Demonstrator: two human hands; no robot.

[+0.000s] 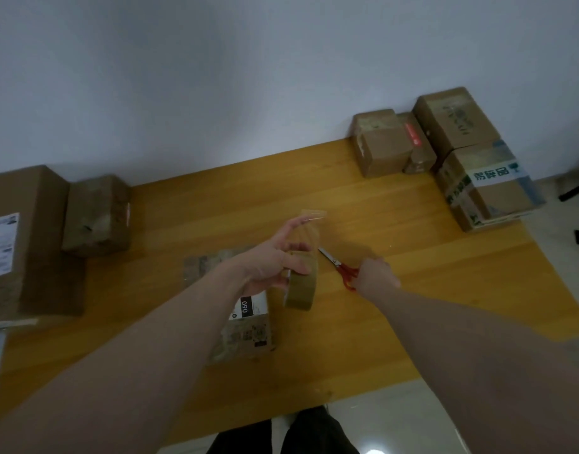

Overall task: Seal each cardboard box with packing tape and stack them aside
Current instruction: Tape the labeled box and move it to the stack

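Observation:
My left hand (275,260) grips a brown roll of packing tape (301,288) above the wooden table (412,273). A clear strip of tape (311,224) runs up from the roll to my raised fingertips. My right hand (376,273) grips red-handled scissors (339,265), whose blades point left toward the strip. A small cardboard box (245,326) with a black and white label lies on the table under my left forearm, partly hidden by it.
Two cardboard boxes (29,240) (96,214) sit at the table's left end. Several more boxes (386,145) (488,185) are grouped at the back right corner. A white wall runs behind. The table's near edge is by my legs.

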